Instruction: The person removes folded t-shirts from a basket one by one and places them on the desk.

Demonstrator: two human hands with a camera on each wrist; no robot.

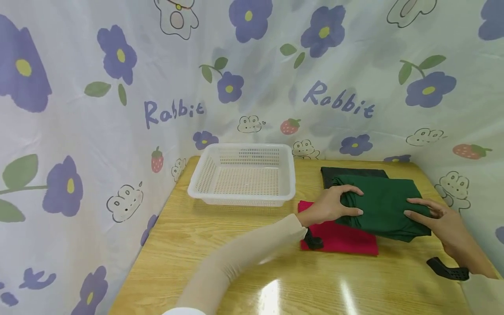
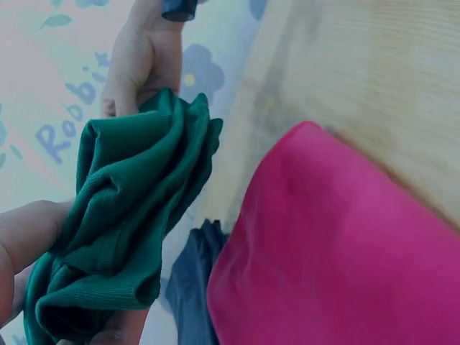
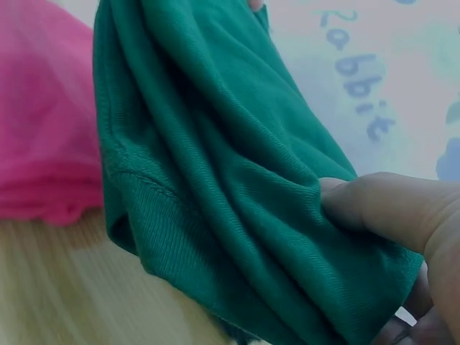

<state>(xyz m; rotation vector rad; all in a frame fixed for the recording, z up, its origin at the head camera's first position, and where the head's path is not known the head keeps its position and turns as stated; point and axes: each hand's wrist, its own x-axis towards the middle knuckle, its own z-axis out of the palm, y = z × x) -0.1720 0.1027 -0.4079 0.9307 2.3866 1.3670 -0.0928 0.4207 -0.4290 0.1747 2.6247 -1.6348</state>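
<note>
A folded dark green garment point(image 1: 387, 205) is held up between both hands over the right side of the table. My left hand point(image 1: 328, 204) grips its left edge, thumb on top; in the left wrist view the folded layers of the green cloth point(image 2: 129, 208) bunch between the fingers. My right hand point(image 1: 442, 218) pinches the opposite edge, its thumb point(image 3: 374, 205) pressing the ribbed fabric. Below lies a folded red cloth point(image 1: 342, 238), partly covered by the left hand and the green garment. Behind it a black folded cloth point(image 1: 354, 172) shows along its far edge.
A white plastic basket point(image 1: 241, 201) with slotted walls stands at the back left of the wooden table point(image 1: 220, 245). A patterned curtain point(image 1: 252, 87) hangs right behind the table and along its sides. Black straps circle both wrists.
</note>
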